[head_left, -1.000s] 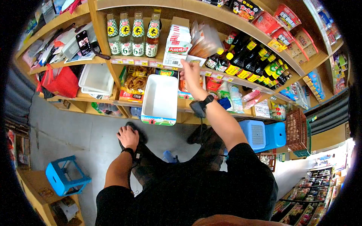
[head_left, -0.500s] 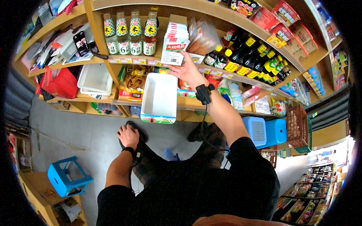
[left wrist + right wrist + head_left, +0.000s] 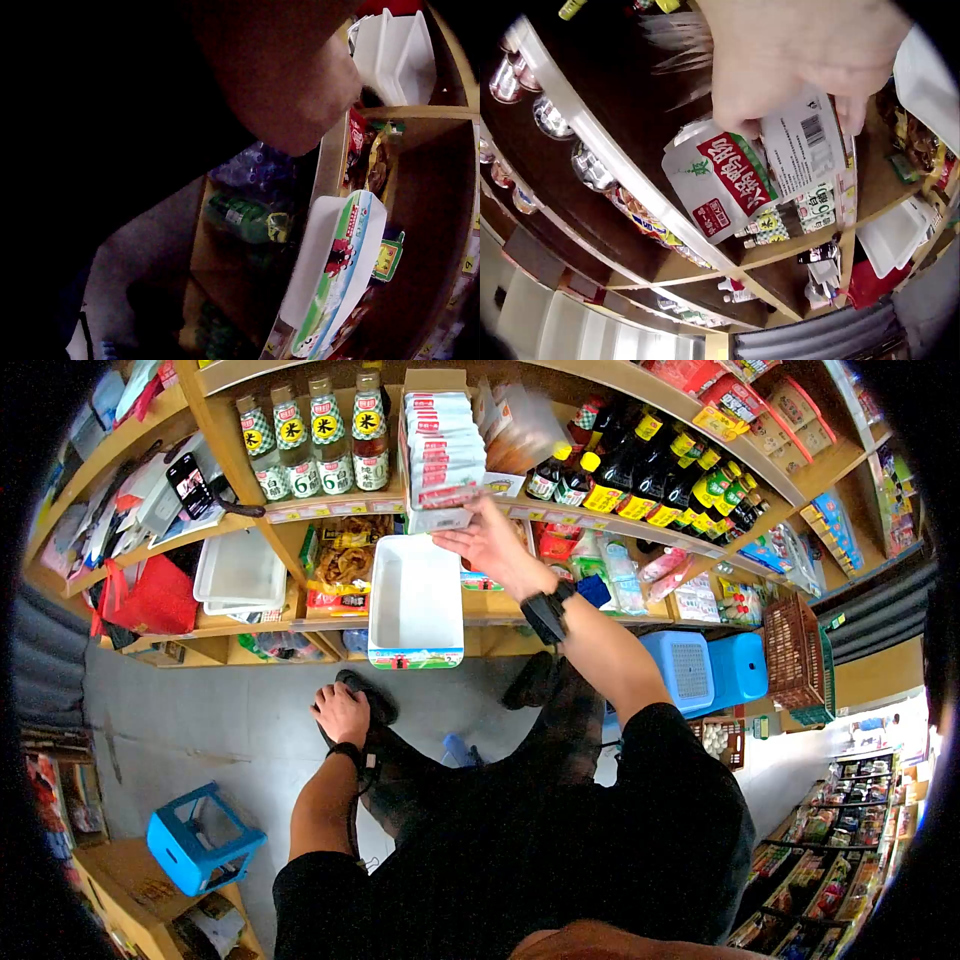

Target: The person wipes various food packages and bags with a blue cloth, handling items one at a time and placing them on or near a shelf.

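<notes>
My right hand (image 3: 490, 545) is at the front of an open carton (image 3: 440, 518) on the upper shelf. It grips the carton's front, thumb on the upper side and fingers (image 3: 849, 112) beneath. A row of white and red food packets (image 3: 445, 445) fills the carton. The foremost packet (image 3: 724, 180) leans by the carton's barcoded front in the right wrist view. Below this hand, a deep white tray (image 3: 416, 595) with a colourful printed end juts out from the lower shelf. My left hand (image 3: 343, 715) rests on my left knee, holding nothing.
Glass vinegar bottles (image 3: 325, 435) stand left of the carton. Clear bags (image 3: 520, 430) and dark sauce bottles (image 3: 640, 475) lie to its right. White bins (image 3: 240, 570) and a red bag (image 3: 150, 595) are at left. Blue stools (image 3: 205, 840) stand on the floor.
My right hand has moved from the front packet down to the carton's front and underside. The carton's front now looks foreshortened, with more packet tops showing. My left hand stays on my knee.
</notes>
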Demonstrator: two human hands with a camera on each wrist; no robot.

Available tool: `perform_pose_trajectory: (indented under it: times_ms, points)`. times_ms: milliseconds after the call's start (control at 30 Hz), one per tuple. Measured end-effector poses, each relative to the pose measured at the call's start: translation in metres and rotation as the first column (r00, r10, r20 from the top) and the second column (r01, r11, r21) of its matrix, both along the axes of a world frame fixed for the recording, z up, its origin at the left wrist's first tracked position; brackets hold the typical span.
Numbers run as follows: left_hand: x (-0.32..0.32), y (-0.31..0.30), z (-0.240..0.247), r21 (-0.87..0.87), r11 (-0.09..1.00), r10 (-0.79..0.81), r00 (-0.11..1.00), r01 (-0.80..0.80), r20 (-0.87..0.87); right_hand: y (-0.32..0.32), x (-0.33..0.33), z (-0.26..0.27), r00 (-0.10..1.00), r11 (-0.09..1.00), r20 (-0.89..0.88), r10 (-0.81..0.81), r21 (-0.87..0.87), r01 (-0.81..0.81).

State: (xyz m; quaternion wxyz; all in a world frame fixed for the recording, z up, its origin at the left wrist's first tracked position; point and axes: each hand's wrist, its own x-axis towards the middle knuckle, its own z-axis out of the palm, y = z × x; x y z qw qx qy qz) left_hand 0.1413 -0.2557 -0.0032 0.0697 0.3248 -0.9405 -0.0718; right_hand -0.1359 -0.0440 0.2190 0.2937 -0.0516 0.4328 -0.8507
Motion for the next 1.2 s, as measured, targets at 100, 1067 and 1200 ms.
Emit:
perform_pose_trajectory:
  times_ms: [100,1067,1200]
  points:
    - [0.002,-0.002,-0.002,-0.001,1.000,-0.008,1.000,0.008,-0.004,0.031,0.021,-0.020,0.995,0.995,0.027,0.096,-0.016,-0.096]
    - [-0.006,0.008,0.001,-0.034,0.998,-0.043,0.998,0.044,0.043,0.276,0.063,-0.232,0.882,0.949,0.360,-0.302,0.026,0.315]
    - [-0.012,0.009,0.003,-0.046,0.998,-0.031,0.997,0.034,0.070,0.265,0.045,-0.244,0.869,0.940,0.369,-0.330,0.044,0.338]
